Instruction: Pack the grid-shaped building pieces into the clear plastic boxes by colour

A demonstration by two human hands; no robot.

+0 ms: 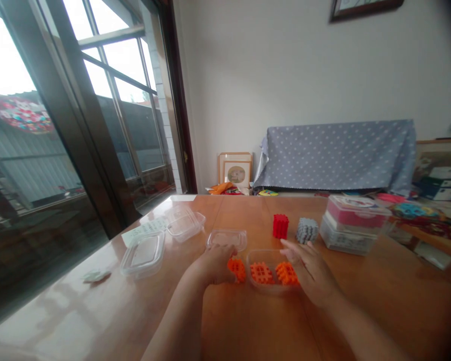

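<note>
My left hand [218, 263] curls its fingers around an orange notched building block [237, 269], just left of a clear plastic container [252, 255]. Inside that container lie an orange-red flat lattice block [261, 273] and a stack of orange blocks [285, 273]. My right hand [310, 268] is at the container's right side, its fingers stretched out and apart, partly covering the orange stack; whether it touches the stack I cannot tell. Beyond the container stand a red block cube [280, 226] and a grey block cube [307, 230].
A clear lid [226, 240] lies behind my left hand. Further left are more clear containers [143, 253], a paper sheet [145, 230] and a small packet [96, 276]. Stacked boxes [353, 225] stand at the right on the wooden table [248, 326].
</note>
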